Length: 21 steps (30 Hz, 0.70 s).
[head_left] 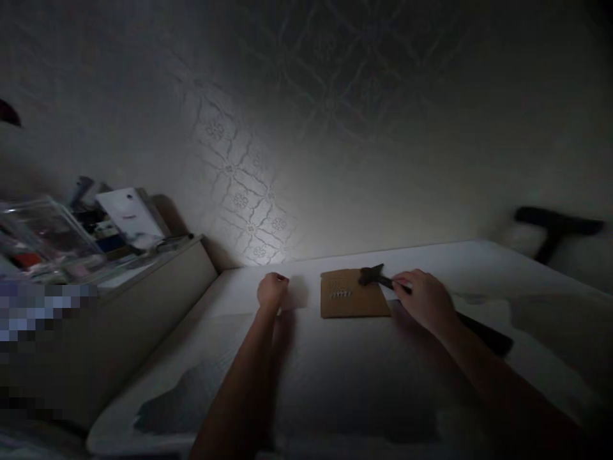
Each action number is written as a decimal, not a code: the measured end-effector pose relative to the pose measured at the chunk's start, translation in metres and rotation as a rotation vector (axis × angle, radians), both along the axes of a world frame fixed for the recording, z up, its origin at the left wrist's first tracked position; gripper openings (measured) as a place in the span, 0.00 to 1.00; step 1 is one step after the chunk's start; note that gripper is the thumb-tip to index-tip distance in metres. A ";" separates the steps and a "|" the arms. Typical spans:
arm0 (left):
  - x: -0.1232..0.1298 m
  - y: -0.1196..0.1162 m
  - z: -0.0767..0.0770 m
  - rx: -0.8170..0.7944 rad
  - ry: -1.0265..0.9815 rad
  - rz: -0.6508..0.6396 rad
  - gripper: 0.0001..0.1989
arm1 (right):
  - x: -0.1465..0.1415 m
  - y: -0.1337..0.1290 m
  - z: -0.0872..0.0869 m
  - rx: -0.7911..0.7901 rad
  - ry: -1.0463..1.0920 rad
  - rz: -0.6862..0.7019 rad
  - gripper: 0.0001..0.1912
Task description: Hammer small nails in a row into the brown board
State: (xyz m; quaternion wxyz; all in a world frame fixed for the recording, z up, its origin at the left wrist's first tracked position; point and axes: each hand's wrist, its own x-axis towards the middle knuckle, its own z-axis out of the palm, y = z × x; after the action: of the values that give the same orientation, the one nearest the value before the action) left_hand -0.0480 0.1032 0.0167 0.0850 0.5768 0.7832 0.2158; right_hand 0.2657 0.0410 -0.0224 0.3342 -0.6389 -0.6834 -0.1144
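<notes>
My right hand is wrapped round a claw hammer. The hammer's dark head lies over the upper right corner of a brown cardboard piece, and its black handle runs back beneath my wrist. On the cardboard is a short row of small shiny nails, with a patch of small marks above it. To the left of the cardboard, apart from it, my left hand is closed with the fingertips together. Whatever those fingers may hold is too small and dim to name.
The white table meets a patterned wall. At left, a cabinet bears a white box, a clear plastic case and other clutter. A dark T-shaped object stands at the right edge.
</notes>
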 end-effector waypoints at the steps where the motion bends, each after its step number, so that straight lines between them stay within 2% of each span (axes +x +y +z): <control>1: 0.003 0.000 0.001 0.017 -0.018 -0.034 0.11 | 0.000 0.000 0.000 -0.004 0.004 0.001 0.12; 5: 0.020 0.000 0.000 0.097 -0.125 -0.193 0.09 | -0.001 0.001 0.000 -0.016 0.024 0.006 0.12; 10: 0.058 -0.006 -0.007 0.268 -0.533 -0.514 0.08 | -0.004 0.000 0.003 -0.049 0.020 0.012 0.11; 12: 0.075 -0.009 -0.012 0.276 -0.632 -0.548 0.08 | -0.005 0.000 0.004 -0.063 0.016 0.012 0.11; 16: 0.099 -0.014 -0.023 0.143 -0.758 -0.605 0.08 | -0.008 -0.002 0.007 -0.070 0.016 0.014 0.11; 19: 0.104 -0.015 -0.028 0.120 -0.778 -0.674 0.09 | -0.010 -0.004 0.009 -0.071 0.006 0.010 0.11; 21: 0.103 -0.015 -0.030 0.107 -0.740 -0.677 0.09 | -0.011 -0.004 0.010 -0.076 -0.003 0.006 0.10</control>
State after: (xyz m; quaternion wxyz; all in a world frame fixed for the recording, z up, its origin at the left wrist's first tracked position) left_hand 0.0551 0.0882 -0.0129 0.3927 0.6868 0.4574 0.4059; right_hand 0.2546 0.0366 -0.0120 0.3087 -0.6489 -0.6898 -0.0882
